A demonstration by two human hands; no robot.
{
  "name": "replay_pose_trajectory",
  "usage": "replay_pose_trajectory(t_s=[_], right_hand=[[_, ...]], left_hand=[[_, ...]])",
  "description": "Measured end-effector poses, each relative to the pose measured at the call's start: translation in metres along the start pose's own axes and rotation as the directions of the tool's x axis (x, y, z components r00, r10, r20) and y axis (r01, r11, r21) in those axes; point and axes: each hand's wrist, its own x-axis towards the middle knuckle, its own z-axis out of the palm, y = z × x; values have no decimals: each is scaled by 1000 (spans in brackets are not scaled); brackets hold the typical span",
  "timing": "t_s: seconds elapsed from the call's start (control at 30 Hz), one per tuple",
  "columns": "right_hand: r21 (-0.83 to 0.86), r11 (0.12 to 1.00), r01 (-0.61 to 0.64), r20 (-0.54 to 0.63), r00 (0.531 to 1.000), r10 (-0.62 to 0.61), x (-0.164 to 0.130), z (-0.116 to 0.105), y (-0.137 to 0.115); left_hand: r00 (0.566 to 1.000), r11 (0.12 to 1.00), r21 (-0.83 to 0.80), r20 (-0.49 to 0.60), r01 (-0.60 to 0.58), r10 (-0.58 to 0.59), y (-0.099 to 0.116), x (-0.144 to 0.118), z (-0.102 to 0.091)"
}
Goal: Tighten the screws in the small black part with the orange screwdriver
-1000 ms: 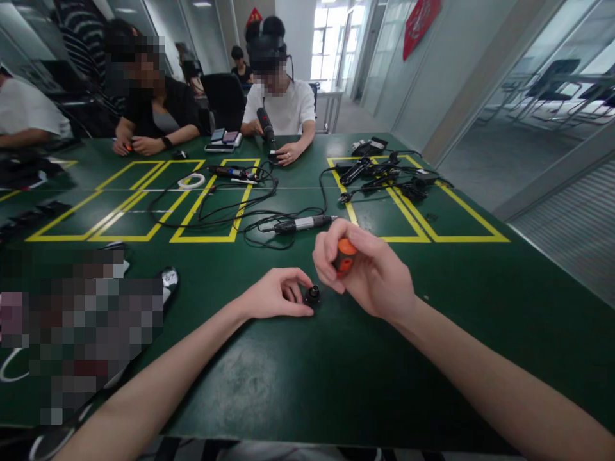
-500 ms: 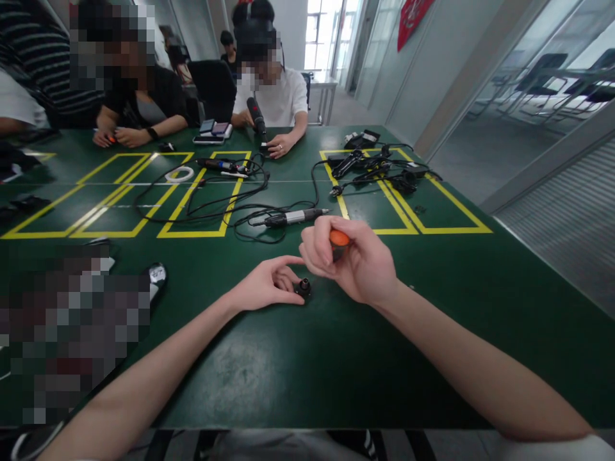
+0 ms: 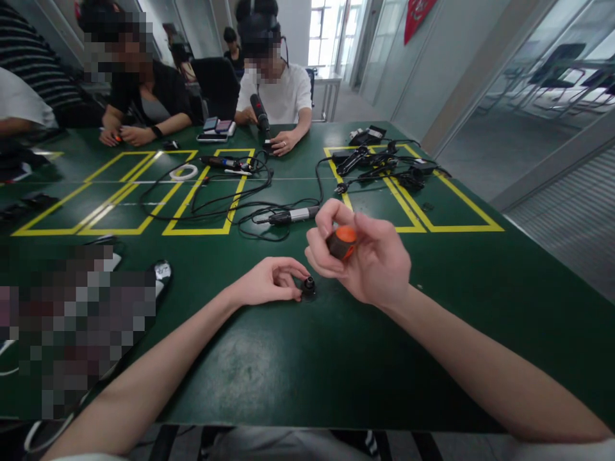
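Head view: the left hand (image 3: 269, 282) pinches a small black part (image 3: 308, 288) resting on the green surface (image 3: 298, 371). Just above it, the right hand (image 3: 369, 262) grips an orange-capped screwdriver (image 3: 342, 241), fingers curled around its handle.

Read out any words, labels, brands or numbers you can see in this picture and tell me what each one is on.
No text can be read.
Red banner on the far wall: marks too blurred to read.
Orange-capped tool in the right hand: no lettering shows.
Small black part under the left hand: no marking shows.
Phones across the green table: too small to read.
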Motion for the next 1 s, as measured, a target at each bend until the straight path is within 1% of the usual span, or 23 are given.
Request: replay_pose_trajectory(t_s=[0.07, 0.13, 0.23, 0.33, 0.43, 0.53, 0.6, 0.67, 0.8, 0.9, 1.0], right_hand=[[5, 1000, 12, 11, 1000, -12, -1, 0, 0], [-29, 999, 18, 13, 1000, -18, -1, 0, 0], [-68, 998, 1, 22, 1000, 1, -1, 1, -1], [-31, 999, -28, 23, 999, 29, -3, 2, -2], [-7, 999, -40, 1, 999, 40, -5, 2, -4], [-63, 997, -43, -25, 999, 41, -5, 1, -5], [-90, 996, -28, -18, 1000, 26, -4, 0, -5], [-84, 996, -31, 6, 999, 31, -4, -1, -6], [-19, 998, -53, 27, 998, 53, -5, -1, -7], [-66, 997, -37, 5, 999, 37, -4, -1, -8], [-120, 993, -12, 4, 1000, 12, -4, -1, -9]], left_hand=[[997, 994, 106, -76, -22, 30, -1, -1, 5], [992, 984, 170, -110, -46, 66, -1, -1, 9], [989, 963, 254, -89, -89, 115, 0, -2, 13], [983, 934, 326, -60, -145, 173, 2, -2, 14], [985, 944, 306, -79, -124, 155, 3, -2, 14], [989, 974, 219, -121, -55, 83, 3, -2, 13], [991, 981, 193, -127, -15, 40, 5, -2, 12], [993, 979, 206, -119, 6, 19, 5, -2, 12], [994, 971, 239, -94, -28, 52, 4, -2, 13], [989, 980, 183, -109, -77, 98, 1, -1, 13], [989, 979, 196, -121, -63, 88, 2, -1, 13]])
